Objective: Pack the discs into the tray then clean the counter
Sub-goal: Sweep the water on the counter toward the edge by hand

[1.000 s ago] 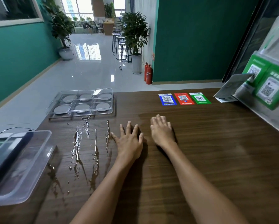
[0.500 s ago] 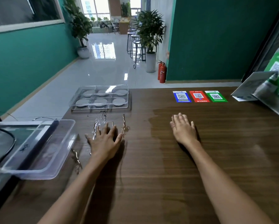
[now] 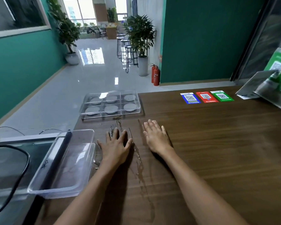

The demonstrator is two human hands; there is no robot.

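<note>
A clear compartment tray [image 3: 139,109] stands at the far left of the wooden counter [image 3: 217,143], with several grey discs [image 3: 111,109] lying in its cells. Streaks of water [image 3: 140,168] run down the counter from the tray toward me. My left hand [image 3: 116,147] lies flat with fingers spread on the wet patch. My right hand [image 3: 156,138] lies flat beside it, fingers straight and together, holding nothing.
A clear empty plastic tub [image 3: 63,164] overhangs the counter's left edge above a sink with a black cable [image 3: 21,168]. Three coloured QR cards [image 3: 206,96] lie at the far edge. A green QR stand [image 3: 278,73] and a leaflet [image 3: 253,86] are at the right.
My right hand has slid left toward my left hand. The left hand stays flat on the wet streaks. The camera has turned left.
</note>
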